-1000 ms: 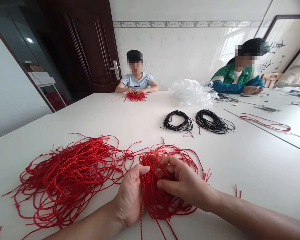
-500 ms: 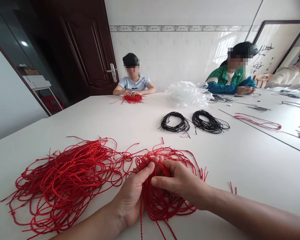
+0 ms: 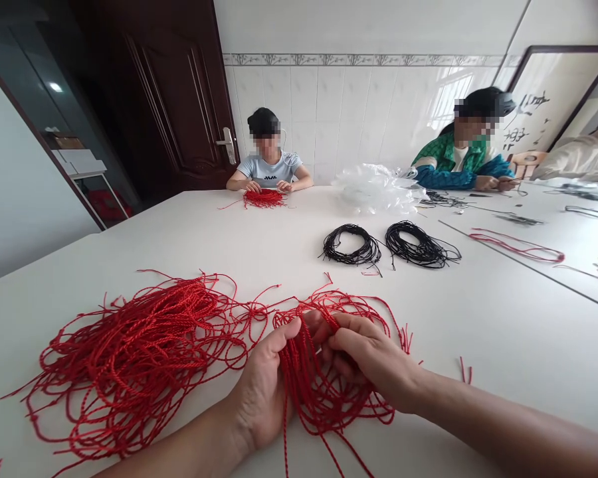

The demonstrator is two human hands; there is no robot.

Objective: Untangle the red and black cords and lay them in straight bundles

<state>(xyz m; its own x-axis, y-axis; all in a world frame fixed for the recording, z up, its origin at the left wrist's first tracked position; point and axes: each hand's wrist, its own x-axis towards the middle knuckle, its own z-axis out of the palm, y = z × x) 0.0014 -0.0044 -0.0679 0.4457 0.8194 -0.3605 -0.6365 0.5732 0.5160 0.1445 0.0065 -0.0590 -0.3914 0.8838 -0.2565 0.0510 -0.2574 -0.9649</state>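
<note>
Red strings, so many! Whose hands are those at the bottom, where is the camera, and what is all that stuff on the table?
The camera sits on a person's head and looks down, so the two hands at the bottom are that person's own. The left hand and the right hand both grip a small red bunch of twisted cords. To its left, a big red pile lies on the white table. Farther off are a black coil, a second black coil and clear plastic bags. Other people sit at the far side, one of them with more red cords.
</note>
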